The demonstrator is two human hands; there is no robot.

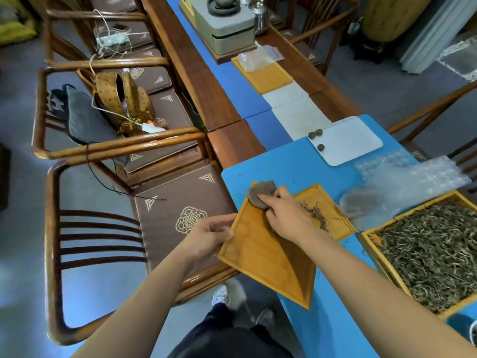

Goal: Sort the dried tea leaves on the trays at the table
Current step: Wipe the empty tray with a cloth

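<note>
My left hand [209,235] grips the left edge of an empty wooden tray [260,251], which sticks out past the corner of the blue table [291,164]. My right hand [286,213] presses a grey-brown cloth [259,193] onto that tray's far corner. Behind it lies a second wooden tray [333,202] with a small pile of dried tea leaves [316,214]. At the right a large wooden tray [369,235] is full of loose dried tea leaves [433,254].
A white tray [348,143] holds three small dark tea balls. Bubble wrap [407,177] lies between it and the large tray. Wooden chairs [77,228] with brown cushions stand left of the table. Farther along are another wooden tray [265,77] and a grey box [227,29].
</note>
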